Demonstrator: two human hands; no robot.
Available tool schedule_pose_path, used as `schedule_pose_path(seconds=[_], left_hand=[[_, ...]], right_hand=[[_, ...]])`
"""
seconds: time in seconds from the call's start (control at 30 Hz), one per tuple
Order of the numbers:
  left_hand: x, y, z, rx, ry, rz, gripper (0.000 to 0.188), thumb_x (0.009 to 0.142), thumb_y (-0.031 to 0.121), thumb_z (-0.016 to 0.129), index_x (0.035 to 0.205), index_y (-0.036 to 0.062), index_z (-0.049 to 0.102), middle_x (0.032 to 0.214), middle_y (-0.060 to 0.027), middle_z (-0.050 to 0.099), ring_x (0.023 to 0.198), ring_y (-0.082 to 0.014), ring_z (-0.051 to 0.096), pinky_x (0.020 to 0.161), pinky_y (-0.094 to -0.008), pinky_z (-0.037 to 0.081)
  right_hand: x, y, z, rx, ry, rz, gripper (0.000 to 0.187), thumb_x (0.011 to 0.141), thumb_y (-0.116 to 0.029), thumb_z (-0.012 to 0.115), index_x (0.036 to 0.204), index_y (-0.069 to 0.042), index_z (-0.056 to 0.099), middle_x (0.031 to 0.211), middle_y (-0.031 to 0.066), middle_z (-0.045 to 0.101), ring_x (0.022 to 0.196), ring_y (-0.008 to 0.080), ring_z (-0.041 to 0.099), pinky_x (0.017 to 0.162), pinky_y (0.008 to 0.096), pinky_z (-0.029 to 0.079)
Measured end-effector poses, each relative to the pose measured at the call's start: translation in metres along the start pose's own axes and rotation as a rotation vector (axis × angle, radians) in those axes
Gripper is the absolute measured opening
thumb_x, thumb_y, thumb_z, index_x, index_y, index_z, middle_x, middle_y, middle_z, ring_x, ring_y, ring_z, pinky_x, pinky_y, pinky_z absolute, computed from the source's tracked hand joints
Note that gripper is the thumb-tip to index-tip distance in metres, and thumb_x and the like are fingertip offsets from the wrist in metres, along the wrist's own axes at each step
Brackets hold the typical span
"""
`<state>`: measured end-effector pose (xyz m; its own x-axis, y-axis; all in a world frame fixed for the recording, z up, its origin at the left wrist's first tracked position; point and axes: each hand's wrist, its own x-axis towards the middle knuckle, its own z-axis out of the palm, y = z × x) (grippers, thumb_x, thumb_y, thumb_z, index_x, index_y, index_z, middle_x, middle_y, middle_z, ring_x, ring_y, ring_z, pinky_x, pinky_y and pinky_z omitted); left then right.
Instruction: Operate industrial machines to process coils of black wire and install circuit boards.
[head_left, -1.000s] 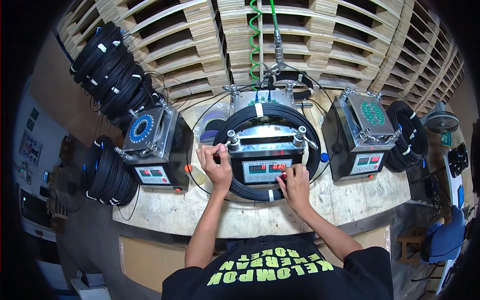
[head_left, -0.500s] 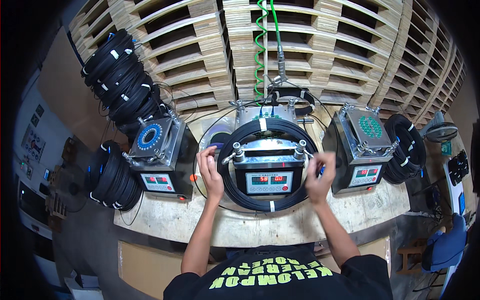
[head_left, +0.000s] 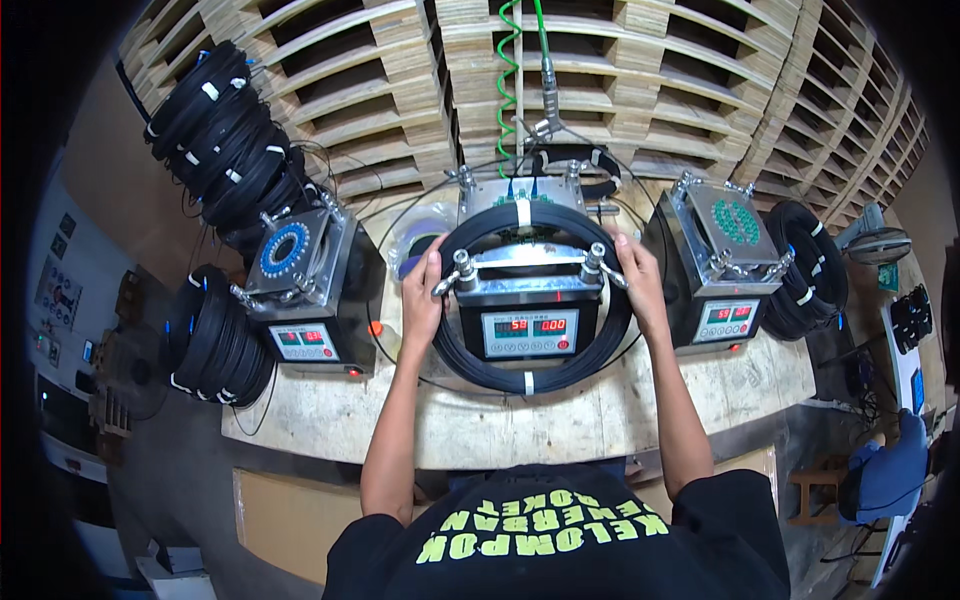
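Observation:
A large coil of black cable (head_left: 468, 362), bound with white tape at top and bottom, rings the front of the middle metal press-like machine (head_left: 528, 335). My left hand (head_left: 422, 297) grips the coil's left side, its thumb up along the rim. On the opposite side my right hand (head_left: 643, 285) grips the coil, fingers partly hidden behind it. Red digits glow on the machine's panel inside the ring. At the back of its top plate, blue-tipped connectors (head_left: 524, 190) show above green fittings.
Similar machines stand at left (head_left: 300, 345) and right (head_left: 725, 325) on the wooden table (head_left: 420, 430). Stacked cable coils (head_left: 225, 165) rise at the far left; more coils (head_left: 810, 270) lean at right. A green spiral hose (head_left: 507, 90) hangs before wooden pallets (head_left: 620, 50).
Both hands have closed on the sides of the coil, where before they were held apart with fingers loose. The whole view has shifted slightly, with the machines now higher in the picture.

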<state>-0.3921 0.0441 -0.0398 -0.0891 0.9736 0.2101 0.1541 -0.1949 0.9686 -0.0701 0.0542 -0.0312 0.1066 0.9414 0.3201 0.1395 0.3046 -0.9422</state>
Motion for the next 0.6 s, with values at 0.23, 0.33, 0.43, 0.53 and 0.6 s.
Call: schedule_pose_path(seconds=[0.23, 0.33, 0.43, 0.53, 0.6], left_hand=[[-0.003, -0.003, 0.002, -0.043, 0.01, 0.067, 0.055, 0.104, 0.05, 0.04, 0.137, 0.0093, 0.057, 0.07, 0.0041, 0.053, 0.054, -0.0032, 0.046, 0.048, -0.021, 0.037], [0.0, 0.001, 0.0, -0.047, -0.02, 0.027, 0.051, 0.106, 0.045, 0.039, 0.134, 0.0078, 0.059, 0.082, -0.002, 0.058, 0.066, -0.0098, 0.053, 0.061, -0.0245, 0.044], [-0.004, 0.008, -0.001, 0.315, 0.233, 0.334, 0.036, 0.104, 0.027, 0.046, 0.126, 0.003, 0.062, 0.105, -0.014, 0.06, 0.094, -0.0248, 0.057, 0.086, -0.0346, 0.044], [-0.021, 0.018, -0.006, 0.299, 0.366, 0.486, 0.023, 0.1, 0.017, 0.052, 0.101, 0.0002, 0.068, 0.093, -0.0128, 0.065, 0.088, -0.0274, 0.062, 0.08, -0.036, 0.047], [-0.033, 0.023, -0.005, 0.455, 0.31, 0.525, 0.016, 0.096, 0.013, 0.058, 0.095, 0.0001, 0.068, 0.085, -0.0117, 0.065, 0.08, -0.027, 0.06, 0.074, -0.0366, 0.047]], right_hand=[[-0.073, -0.025, 0.01, -0.377, 0.39, -0.293, 0.02, 0.093, -0.008, 0.06, 0.111, -0.001, 0.062, 0.093, 0.0081, 0.053, 0.078, 0.0162, 0.051, 0.072, 0.0294, 0.044], [-0.066, -0.034, 0.01, -0.39, 0.36, -0.263, 0.019, 0.092, -0.009, 0.061, 0.109, 0.0, 0.063, 0.091, 0.0087, 0.053, 0.075, 0.0159, 0.051, 0.069, 0.0293, 0.043], [-0.056, -0.041, 0.008, -0.363, 0.26, -0.265, 0.018, 0.091, -0.01, 0.066, 0.106, 0.0, 0.063, 0.085, 0.0082, 0.054, 0.069, 0.0151, 0.051, 0.062, 0.0296, 0.043], [-0.054, -0.042, 0.008, -0.404, 0.139, -0.175, 0.017, 0.088, -0.009, 0.072, 0.098, 0.001, 0.062, 0.073, 0.0053, 0.054, 0.06, 0.0111, 0.048, 0.054, 0.028, 0.04], [-0.054, -0.039, 0.008, -0.372, 0.162, -0.123, 0.017, 0.088, -0.008, 0.072, 0.098, 0.002, 0.062, 0.065, 0.0039, 0.052, 0.058, 0.0095, 0.046, 0.052, 0.0269, 0.038]])
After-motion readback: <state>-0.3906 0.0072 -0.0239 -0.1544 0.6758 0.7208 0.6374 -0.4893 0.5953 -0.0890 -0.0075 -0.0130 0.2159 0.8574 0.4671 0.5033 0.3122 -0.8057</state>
